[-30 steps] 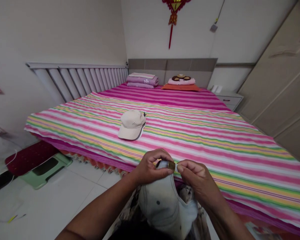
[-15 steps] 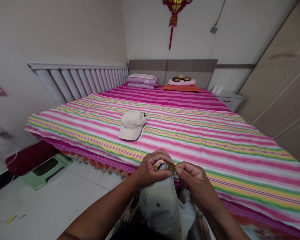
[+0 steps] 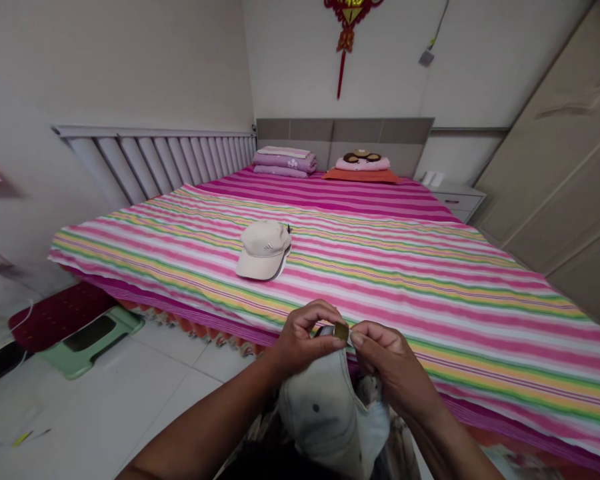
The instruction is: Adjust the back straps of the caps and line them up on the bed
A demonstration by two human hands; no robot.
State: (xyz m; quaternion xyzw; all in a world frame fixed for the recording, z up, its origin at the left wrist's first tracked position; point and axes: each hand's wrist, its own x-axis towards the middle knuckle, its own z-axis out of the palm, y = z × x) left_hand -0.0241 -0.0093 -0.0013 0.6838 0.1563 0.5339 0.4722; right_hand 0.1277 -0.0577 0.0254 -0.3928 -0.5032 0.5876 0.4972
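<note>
A pale grey-green cap (image 3: 323,407) hangs below my hands, close to my body, its back opening facing right. My left hand (image 3: 303,340) pinches the cap's strap by a brass-coloured buckle (image 3: 341,331), thumb below and fingers above. At the buckle's right side, my right hand (image 3: 385,350) is closed with thumb and forefinger on the strap's end, of which only a tiny pale bit shows. Beyond my hands a beige cap (image 3: 264,250) rests on the bed, brim toward me. My lap is partly hidden behind the held cap.
The bed (image 3: 405,267) has a striped cover and fills the middle. Folded purple bedding (image 3: 285,163) and a pink pillow (image 3: 363,163) lie by the headboard. On the left are a radiator (image 3: 165,160) and a green stool (image 3: 87,350); a nightstand (image 3: 457,200) stands back right.
My right hand has moved slightly left, closer to the buckle, and less of the strap's end shows between them. The buckle has turned a little. The beige cap stays put.
</note>
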